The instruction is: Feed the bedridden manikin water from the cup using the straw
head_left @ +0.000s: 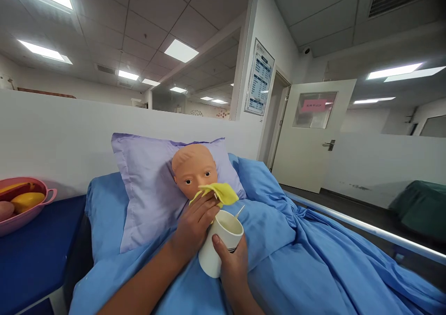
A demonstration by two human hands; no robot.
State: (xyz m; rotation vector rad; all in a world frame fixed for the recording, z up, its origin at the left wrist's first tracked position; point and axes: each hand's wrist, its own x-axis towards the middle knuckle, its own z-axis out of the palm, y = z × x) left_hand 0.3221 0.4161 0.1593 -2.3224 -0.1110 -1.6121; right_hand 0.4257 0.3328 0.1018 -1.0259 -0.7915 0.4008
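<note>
A manikin's head (193,167) rests on a lilac pillow (146,189) in a bed under a blue sheet (306,259). My left hand (195,224) is closed on a yellow cloth (219,193) and presses it against the manikin's mouth and chin. My right hand (234,268) grips a white paper cup (219,247) from below, just under the cloth. A thin stick or straw (239,211) rises from the cup's far rim.
A pink bowl of fruit (21,203) stands on a blue side table (35,254) at the left. A metal bed rail (365,226) runs along the right side. Behind it are a white door (310,138), a partition wall and something under a dark green cover (421,208).
</note>
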